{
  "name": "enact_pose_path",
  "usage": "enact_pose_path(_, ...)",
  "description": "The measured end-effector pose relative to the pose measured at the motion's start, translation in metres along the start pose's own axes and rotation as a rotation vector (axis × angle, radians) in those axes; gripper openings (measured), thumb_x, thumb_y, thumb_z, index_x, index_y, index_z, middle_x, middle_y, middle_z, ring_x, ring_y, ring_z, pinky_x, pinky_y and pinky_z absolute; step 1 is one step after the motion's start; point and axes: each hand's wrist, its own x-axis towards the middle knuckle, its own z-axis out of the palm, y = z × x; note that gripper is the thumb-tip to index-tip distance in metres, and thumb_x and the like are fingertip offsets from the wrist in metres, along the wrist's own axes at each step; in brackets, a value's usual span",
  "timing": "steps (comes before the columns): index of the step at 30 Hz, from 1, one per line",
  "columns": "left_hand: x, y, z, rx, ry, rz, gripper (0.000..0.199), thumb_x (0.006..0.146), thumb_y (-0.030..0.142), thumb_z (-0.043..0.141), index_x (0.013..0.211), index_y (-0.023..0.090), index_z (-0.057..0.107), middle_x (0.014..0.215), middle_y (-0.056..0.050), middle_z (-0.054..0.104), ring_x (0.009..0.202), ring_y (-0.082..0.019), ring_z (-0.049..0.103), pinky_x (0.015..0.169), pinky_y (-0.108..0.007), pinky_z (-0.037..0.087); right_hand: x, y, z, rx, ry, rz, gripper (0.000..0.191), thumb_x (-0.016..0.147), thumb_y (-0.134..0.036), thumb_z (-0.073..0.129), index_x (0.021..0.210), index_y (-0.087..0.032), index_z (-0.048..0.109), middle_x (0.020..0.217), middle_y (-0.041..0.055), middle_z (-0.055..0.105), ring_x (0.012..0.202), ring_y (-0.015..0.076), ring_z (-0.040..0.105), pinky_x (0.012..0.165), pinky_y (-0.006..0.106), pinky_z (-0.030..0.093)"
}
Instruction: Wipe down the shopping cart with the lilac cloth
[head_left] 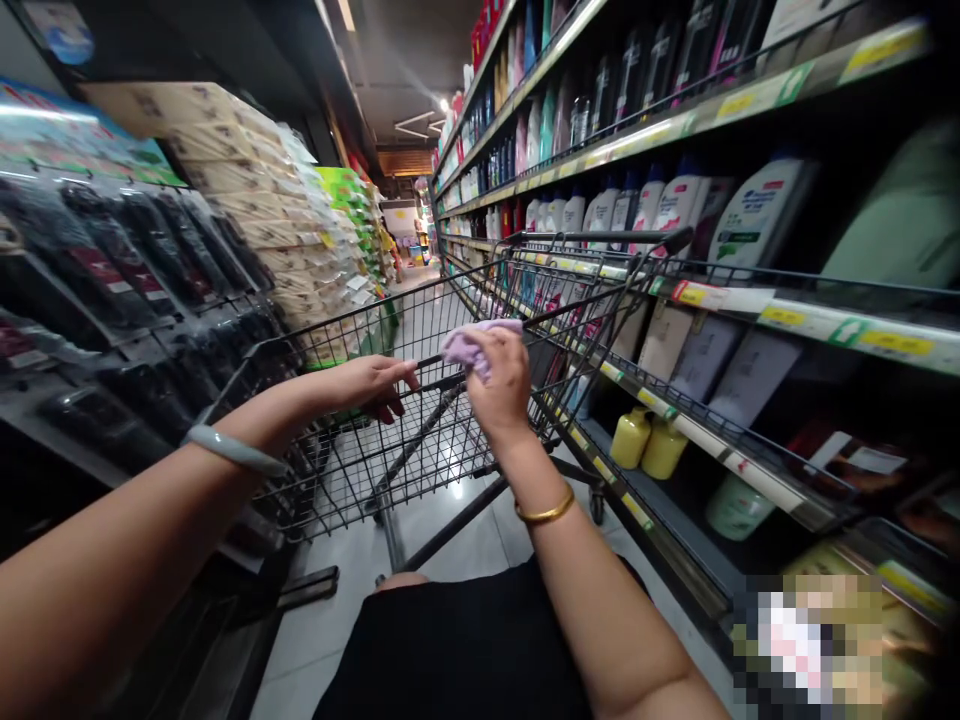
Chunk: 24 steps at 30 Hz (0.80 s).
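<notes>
A black wire shopping cart (442,440) stands in front of me. My right hand (501,385) is closed around a crumpled light purple cloth (480,345) at the cart's near top rail. To the left of it, my left hand (373,385) lies over the same rail, its fingers bent down around the bar; part of the grip is hidden. The wire basket shows the tiled floor through its mesh. A pale bangle circles my left forearm, and a gold one sits on my right wrist.
On the right, shelves (825,320) hold shampoo bottles (761,215) and two yellow bottles (631,437), close to the cart. Packaged goods (217,180) are stacked on the left beside hanging black items in clear plastic (112,250). A tiled aisle (420,320) runs ahead.
</notes>
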Motion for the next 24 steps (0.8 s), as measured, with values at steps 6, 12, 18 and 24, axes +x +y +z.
enact_pose_path(6,0.000,-0.006,-0.009,-0.032,-0.014,0.000,0.067,0.092,0.074,0.059,0.105,0.010,0.075,0.073,-0.017,0.077,0.059,-0.025,0.068,0.054,-0.036,0.054,0.004,0.023,0.015,-0.004,0.230,0.095,0.040,0.088,-0.010,0.061,0.124,-0.024,0.068,0.129,0.0133,0.057,0.127,0.0263,0.059,0.113,0.050,0.052)
enact_pose_path(12,-0.003,0.003,-0.006,0.001,0.043,-0.097,0.057,0.098,0.067,0.055,0.101,0.013,0.076,0.072,-0.014,0.076,0.058,-0.024,0.068,0.056,-0.034,0.051,0.003,0.021,0.033,-0.013,0.140,0.028,0.042,0.083,-0.004,0.060,0.119,-0.023,0.070,0.124,0.0128,0.057,0.122,0.0259,0.058,0.112,0.047,0.054)
enact_pose_path(18,0.004,0.007,-0.001,0.052,0.036,-0.096,0.052,0.095,0.070,0.051,0.094,0.023,0.074,0.074,-0.011,0.077,0.059,-0.026,0.070,0.054,-0.033,0.049,0.008,0.004,0.034,-0.017,0.011,0.152,0.043,0.084,0.000,0.055,0.118,-0.018,0.073,0.128,0.0156,0.057,0.127,0.0274,0.054,0.112,0.046,0.052)
enact_pose_path(24,0.014,0.012,0.012,0.075,0.095,-0.055,0.047,0.099,0.062,0.048,0.098,0.019,0.066,0.068,-0.011,0.074,0.057,-0.025,0.069,0.050,-0.032,0.045,0.000,-0.009,0.038,0.060,-0.165,0.019,0.041,0.087,-0.005,0.059,0.120,-0.025,0.075,0.128,0.0116,0.059,0.122,0.0265,0.054,0.110,0.045,0.053)
